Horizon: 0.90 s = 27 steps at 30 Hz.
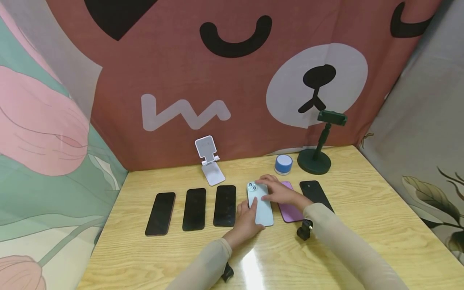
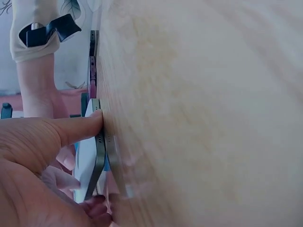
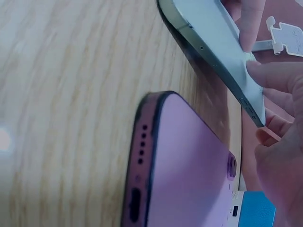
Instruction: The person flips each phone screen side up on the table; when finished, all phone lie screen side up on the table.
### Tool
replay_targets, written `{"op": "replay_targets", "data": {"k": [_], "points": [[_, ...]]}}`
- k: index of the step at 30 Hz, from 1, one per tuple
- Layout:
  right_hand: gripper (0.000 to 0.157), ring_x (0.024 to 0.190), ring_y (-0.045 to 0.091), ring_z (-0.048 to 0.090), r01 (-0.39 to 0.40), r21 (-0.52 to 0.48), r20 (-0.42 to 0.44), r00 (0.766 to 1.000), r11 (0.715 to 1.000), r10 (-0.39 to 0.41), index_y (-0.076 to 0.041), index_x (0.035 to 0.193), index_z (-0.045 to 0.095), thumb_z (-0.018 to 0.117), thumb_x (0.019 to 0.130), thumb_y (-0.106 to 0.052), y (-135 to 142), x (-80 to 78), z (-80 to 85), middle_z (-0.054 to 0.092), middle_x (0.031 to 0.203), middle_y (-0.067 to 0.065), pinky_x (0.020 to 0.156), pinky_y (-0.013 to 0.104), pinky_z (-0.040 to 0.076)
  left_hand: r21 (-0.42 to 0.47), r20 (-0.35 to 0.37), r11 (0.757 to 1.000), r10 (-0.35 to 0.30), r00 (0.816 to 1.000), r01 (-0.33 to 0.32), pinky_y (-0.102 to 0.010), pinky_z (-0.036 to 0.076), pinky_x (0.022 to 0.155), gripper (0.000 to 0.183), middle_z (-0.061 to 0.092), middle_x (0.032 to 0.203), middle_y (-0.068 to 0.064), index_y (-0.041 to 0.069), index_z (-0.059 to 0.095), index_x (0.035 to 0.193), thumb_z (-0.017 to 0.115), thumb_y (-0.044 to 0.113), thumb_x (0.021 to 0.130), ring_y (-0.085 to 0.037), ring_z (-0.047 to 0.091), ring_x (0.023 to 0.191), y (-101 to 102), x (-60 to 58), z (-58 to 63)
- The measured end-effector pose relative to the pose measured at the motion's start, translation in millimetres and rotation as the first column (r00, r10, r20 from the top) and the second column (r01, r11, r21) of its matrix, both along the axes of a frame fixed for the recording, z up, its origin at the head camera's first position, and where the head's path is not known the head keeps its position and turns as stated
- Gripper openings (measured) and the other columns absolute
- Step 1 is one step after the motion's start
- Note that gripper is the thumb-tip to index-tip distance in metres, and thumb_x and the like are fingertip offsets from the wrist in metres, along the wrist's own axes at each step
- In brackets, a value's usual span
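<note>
A light blue smartphone point(image 1: 264, 211) lies back up in front of me, its two-lens camera at the far left corner. My left hand point(image 1: 245, 226) grips its near left part; in the left wrist view the thumb point(image 2: 83, 127) presses on the port edge and other fingers reach the far side. With my right hand point(image 1: 279, 192) I hold the far end, thumb point(image 3: 272, 75) on the back and fingers around the top edge. In the right wrist view a dark gap or shadow runs under the phone. Beside it rests a purple phone point(image 1: 288, 211), back up, partly covered by my right forearm.
To the left, three phones lie with dark screens up: one point(image 1: 160, 213), another point(image 1: 194, 209) and a third point(image 1: 224, 205). A black phone point(image 1: 315, 193) is at the right. Behind stand a white folding stand point(image 1: 213, 174), a blue-and-white cylinder point(image 1: 283, 164) and a dark green phone stand point(image 1: 314, 162).
</note>
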State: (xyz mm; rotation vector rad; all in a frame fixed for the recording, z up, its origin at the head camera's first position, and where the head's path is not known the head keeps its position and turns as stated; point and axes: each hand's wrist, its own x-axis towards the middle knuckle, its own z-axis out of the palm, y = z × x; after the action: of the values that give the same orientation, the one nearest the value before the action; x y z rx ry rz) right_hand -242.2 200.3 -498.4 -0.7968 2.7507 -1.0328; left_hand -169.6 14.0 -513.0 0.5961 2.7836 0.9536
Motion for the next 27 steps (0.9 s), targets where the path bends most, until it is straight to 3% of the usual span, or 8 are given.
{"op": "replay_targets", "data": {"k": [5,12,20,24,27], "points": [[0.054,0.123,0.041,0.034,-0.002,-0.032,0.005,1.000,0.999,0.002,0.000,0.133,0.050,0.069,0.083,-0.002,-1,1.2,0.8,0.041,0.132,0.024,0.101,0.056,0.031,0.022,0.001,1.000,0.009,1.000,-0.009,-0.037,0.040,0.083,0.100,0.042,0.103,-0.017,-0.001,0.033,0.145,0.087,0.015,0.063,-0.028,0.037,0.097,-1,-0.6,-0.3],[0.056,0.116,0.040,0.044,-0.039,-0.106,0.022,0.999,0.994,0.041,0.004,0.137,0.043,0.064,0.085,0.003,-2,-1.0,2.1,0.036,0.132,0.025,0.090,0.049,0.046,0.140,0.073,0.990,-0.015,0.997,0.004,-0.036,0.048,0.084,0.106,0.041,0.113,-0.025,-0.005,0.021,0.147,0.085,0.003,0.063,-0.027,0.049,0.094,-5,-6.4,2.2],[0.051,0.101,0.029,0.047,-0.014,-0.157,0.084,0.996,0.988,0.027,0.002,0.135,0.047,0.064,0.087,-0.001,1,-0.1,-1.9,0.041,0.124,0.022,0.081,0.035,0.044,0.224,0.210,0.974,-0.059,0.976,0.010,-0.036,0.048,0.084,0.108,0.042,0.119,-0.022,0.001,0.017,0.150,0.085,0.008,0.066,-0.023,0.051,0.091,-17,-7.2,3.1],[0.048,0.100,0.028,0.048,0.039,-0.257,0.152,0.988,0.966,0.000,0.003,0.134,0.049,0.064,0.089,-0.005,3,-0.3,0.2,0.043,0.124,0.022,0.082,0.035,0.044,0.286,0.241,0.958,-0.079,0.967,0.007,-0.042,0.045,0.091,0.106,0.040,0.132,-0.026,0.002,0.018,0.150,0.084,0.011,0.069,-0.028,0.052,0.104,-24,-8.5,7.7],[0.046,0.110,0.033,0.048,0.085,-0.338,0.202,0.979,0.937,-0.015,0.004,0.133,0.050,0.062,0.090,-0.005,3,-0.2,4.0,0.044,0.128,0.022,0.089,0.038,0.044,0.350,0.232,0.936,-0.105,0.967,0.018,-0.045,0.039,0.098,0.102,0.034,0.141,-0.029,0.001,0.018,0.150,0.083,0.011,0.071,-0.033,0.047,0.117,-30,-10.0,11.3]]}}
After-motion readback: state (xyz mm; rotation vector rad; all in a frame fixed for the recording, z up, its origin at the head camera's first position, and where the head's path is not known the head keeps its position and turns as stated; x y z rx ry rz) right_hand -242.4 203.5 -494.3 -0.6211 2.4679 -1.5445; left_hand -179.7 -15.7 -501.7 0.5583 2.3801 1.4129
